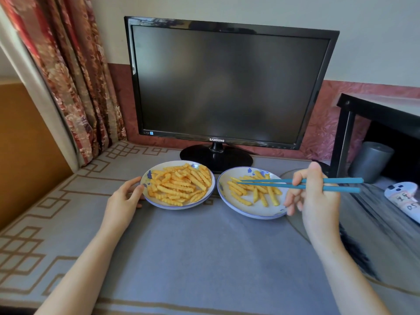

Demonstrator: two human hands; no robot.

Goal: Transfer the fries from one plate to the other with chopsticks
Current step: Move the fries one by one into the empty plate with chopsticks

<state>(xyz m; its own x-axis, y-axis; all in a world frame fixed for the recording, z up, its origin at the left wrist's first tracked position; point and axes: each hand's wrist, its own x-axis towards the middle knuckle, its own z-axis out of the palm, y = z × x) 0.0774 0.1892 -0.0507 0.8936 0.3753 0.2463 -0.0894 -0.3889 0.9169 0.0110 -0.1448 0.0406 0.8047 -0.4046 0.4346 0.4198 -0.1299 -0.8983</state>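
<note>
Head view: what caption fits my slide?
Right hand holds blue chopsticks over the sparser plate; left hand touches fuller plate.

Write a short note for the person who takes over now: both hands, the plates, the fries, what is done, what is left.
Left hand: relaxed fingers touch the rim of the left white blue-edged plate.
Right hand: grips the teal chopsticks, tips empty over the right white plate.
Done: some crinkle-cut fries lie on the right plate, apparently moved there.
Left: the big heap on the left plate.
</note>
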